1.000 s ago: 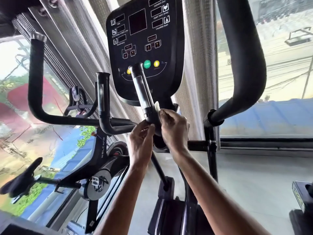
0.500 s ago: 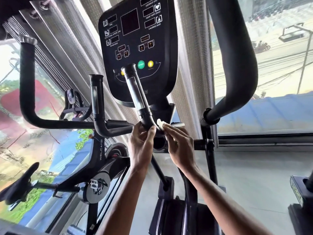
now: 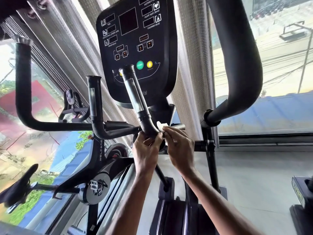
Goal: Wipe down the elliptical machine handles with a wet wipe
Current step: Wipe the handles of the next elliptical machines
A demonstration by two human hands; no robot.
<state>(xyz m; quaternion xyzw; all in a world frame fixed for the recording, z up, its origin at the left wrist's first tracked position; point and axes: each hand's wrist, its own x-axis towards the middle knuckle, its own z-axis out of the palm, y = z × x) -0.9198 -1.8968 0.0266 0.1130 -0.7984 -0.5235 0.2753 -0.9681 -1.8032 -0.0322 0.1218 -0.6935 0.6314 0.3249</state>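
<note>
Wipe bunched small at the handle's bend — coverage at risk.
Right hand (image 3: 179,150) pinches the wet wipe (image 3: 161,127); left hand (image 3: 146,146) curls loosely round the inner handle (image 3: 135,94) — upper grip could go unwiped.

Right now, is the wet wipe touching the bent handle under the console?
Touching. In the head view, the white wet wipe, pinched in the right hand, presses against the curved bend of the inner handle, with no gap visible between them.
</note>
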